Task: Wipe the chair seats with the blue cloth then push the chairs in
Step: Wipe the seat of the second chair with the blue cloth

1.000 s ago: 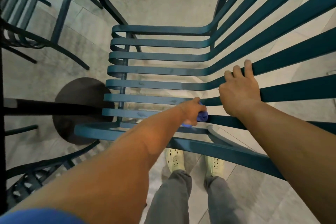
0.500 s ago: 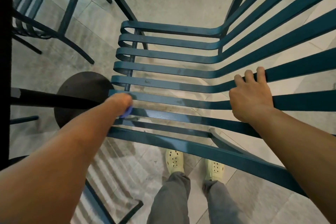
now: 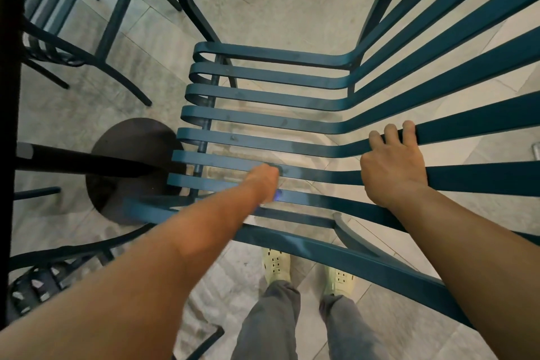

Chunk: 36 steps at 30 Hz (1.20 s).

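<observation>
A teal metal chair (image 3: pixel 263 114) with a slatted seat fills the view from above. My left hand (image 3: pixel 267 183) is blurred with motion and presses on the nearest seat slats. It grips the blue cloth (image 3: pixel 279 195), of which only a small patch shows under the palm. My right hand (image 3: pixel 393 165) grips a slat where the seat bends up into the backrest, with the fingers curled over its top edge.
A dark round table base (image 3: pixel 131 166) and its black post (image 3: pixel 81 161) stand on the tiled floor left of the chair. Another teal chair (image 3: pixel 73 38) is at the upper left and one (image 3: pixel 43 275) at the lower left. My feet (image 3: pixel 277 264) stand under the near armrest.
My left hand with the cloth swept from the back of the seat to its front edge, then came back toward the middle. My right hand has kept its grip on the slat.
</observation>
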Tool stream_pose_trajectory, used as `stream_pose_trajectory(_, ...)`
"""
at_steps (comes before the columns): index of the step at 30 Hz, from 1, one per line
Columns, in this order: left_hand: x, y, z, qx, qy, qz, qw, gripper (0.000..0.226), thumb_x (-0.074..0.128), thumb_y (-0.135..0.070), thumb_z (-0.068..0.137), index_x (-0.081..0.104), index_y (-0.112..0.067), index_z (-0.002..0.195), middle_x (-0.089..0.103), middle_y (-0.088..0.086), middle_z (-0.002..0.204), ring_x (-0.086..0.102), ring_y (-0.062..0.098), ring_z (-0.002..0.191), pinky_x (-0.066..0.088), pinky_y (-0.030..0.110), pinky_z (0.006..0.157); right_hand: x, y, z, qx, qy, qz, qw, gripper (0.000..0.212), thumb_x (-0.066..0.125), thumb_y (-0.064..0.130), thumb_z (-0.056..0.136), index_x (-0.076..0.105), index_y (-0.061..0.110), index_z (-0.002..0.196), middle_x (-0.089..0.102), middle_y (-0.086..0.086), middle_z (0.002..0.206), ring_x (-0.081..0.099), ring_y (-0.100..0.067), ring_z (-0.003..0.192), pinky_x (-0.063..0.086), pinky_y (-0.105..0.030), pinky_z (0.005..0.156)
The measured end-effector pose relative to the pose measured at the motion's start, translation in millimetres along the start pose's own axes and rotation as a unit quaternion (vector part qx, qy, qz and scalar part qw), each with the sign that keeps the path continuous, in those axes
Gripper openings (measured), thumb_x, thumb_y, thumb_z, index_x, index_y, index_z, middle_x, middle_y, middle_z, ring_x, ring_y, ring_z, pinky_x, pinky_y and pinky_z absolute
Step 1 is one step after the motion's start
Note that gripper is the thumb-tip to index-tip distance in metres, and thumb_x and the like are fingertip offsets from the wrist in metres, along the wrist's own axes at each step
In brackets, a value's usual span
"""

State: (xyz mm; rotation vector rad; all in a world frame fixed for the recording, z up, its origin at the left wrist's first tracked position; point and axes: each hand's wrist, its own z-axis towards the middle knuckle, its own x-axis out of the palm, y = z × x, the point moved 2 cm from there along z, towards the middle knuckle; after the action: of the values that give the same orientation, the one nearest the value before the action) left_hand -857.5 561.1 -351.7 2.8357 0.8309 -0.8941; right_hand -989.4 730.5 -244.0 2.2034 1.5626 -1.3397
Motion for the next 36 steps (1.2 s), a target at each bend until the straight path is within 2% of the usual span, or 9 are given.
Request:
stream_pose_trajectory(6,9.5,-79.8,10.0,0.105,0.056,-0.103,0.987,0.026,0.057,-0.014,0.097,0.068,0.001,0.115,0.065,0.019,0.119,0.063,0.033,0.109,0.051,0.038,0.097,-0.1,-0.8,-2.8,0.002,-0.003,-0.007,1.0,0.029,0.063,0.042,0.088,0.07,0.028,0.111,0.046,-0.008,0.139,0.031,-0.035,0.133,0.008,-0.058,0.114)
stream_pose_trajectory(10,6.2,-77.9,10.0,0.142,0.021,-0.039,0.989,0.031,0.051,-0.007,0.094,0.06,0.006,0.121,0.056,0.019,0.105,0.056,0.036,0.117,0.047,0.018,0.07,1.7,-0.7,-5.8,0.001,-0.004,-0.009,1.0,0.028,0.062,0.042,0.089,0.07,0.027,0.111,0.045,-0.009,0.141,0.03,-0.035,0.134,0.008,-0.058,0.115)
stream_pose_trajectory(13,-6.4,-59.8,15.8,0.128,-0.077,-0.031,0.988,0.021,0.061,-0.009,0.087,0.067,-0.007,0.107,0.055,0.007,0.1,0.062,0.028,0.103,0.051,0.03,0.081,-0.1,-1.0,-5.7,0.001,-0.008,-0.004,1.0,0.027,0.063,0.042,0.088,0.071,0.027,0.109,0.046,-0.008,0.141,0.031,-0.035,0.134,0.008,-0.058,0.115)
stream_pose_trajectory(17,-5.5,-85.5,16.7,0.209,-0.191,-0.072,0.956,0.022,0.073,-0.01,0.082,0.067,-0.014,0.103,0.053,0.009,0.114,0.057,0.025,0.098,0.055,0.036,0.08,-0.7,0.7,-5.7,0.006,-0.001,-0.015,1.0,0.028,0.063,0.042,0.088,0.071,0.027,0.11,0.045,-0.008,0.141,0.03,-0.034,0.134,0.01,-0.056,0.114)
stream_pose_trajectory(23,2.4,-105.0,34.3,0.215,-0.146,0.022,0.965,0.029,0.065,-0.017,0.092,0.064,-0.015,0.12,0.046,0.012,0.139,0.049,0.028,0.12,0.052,0.037,0.094,1.3,0.9,-5.9,0.006,-0.005,-0.021,1.0,0.026,0.062,0.043,0.088,0.071,0.029,0.109,0.045,-0.006,0.141,0.03,-0.033,0.133,0.01,-0.056,0.113)
stream_pose_trajectory(27,-0.5,-55.6,25.0,0.232,-0.134,-0.074,0.96,0.023,0.043,-0.015,0.099,0.064,-0.008,0.09,0.065,0.015,0.098,0.061,0.03,0.092,0.052,0.044,0.091,2.9,-0.5,-4.9,0.003,-0.008,-0.008,1.0,0.024,0.062,0.042,0.088,0.072,0.029,0.105,0.045,-0.006,0.142,0.03,-0.033,0.133,0.009,-0.057,0.114)
stream_pose_trajectory(30,-12.5,20.4,23.3,0.166,-0.166,-0.03,0.972,0.025,0.042,-0.012,0.099,0.063,-0.004,0.087,0.062,0.019,0.092,0.058,0.038,0.091,0.049,0.045,0.09,2.9,-1.5,-2.9,0.002,-0.01,-0.004,1.0,0.025,0.061,0.043,0.088,0.072,0.029,0.107,0.044,-0.006,0.143,0.03,-0.034,0.134,0.008,-0.058,0.114)
stream_pose_trajectory(33,-19.4,115.6,11.2,0.031,-0.153,0.009,0.988,0.013,0.052,-0.011,0.095,0.064,-0.008,0.092,0.056,0.006,0.096,0.058,0.027,0.098,0.043,0.03,0.094,2.9,-0.8,-3.9,0.002,-0.004,-0.003,1.0,0.028,0.061,0.043,0.088,0.071,0.029,0.11,0.043,-0.007,0.145,0.029,-0.034,0.135,0.008,-0.058,0.114)
stream_pose_trajectory(36,-26.9,170.6,12.8,-0.106,-0.15,0.04,0.982,0.006,0.059,-0.01,0.091,0.064,-0.013,0.09,0.058,0.01,0.106,0.058,0.031,0.1,0.047,0.04,0.093,2.7,-1.2,-3.1,0.002,-0.002,-0.004,1.0,0.028,0.062,0.043,0.088,0.07,0.029,0.11,0.043,-0.007,0.145,0.029,-0.034,0.135,0.008,-0.058,0.115)
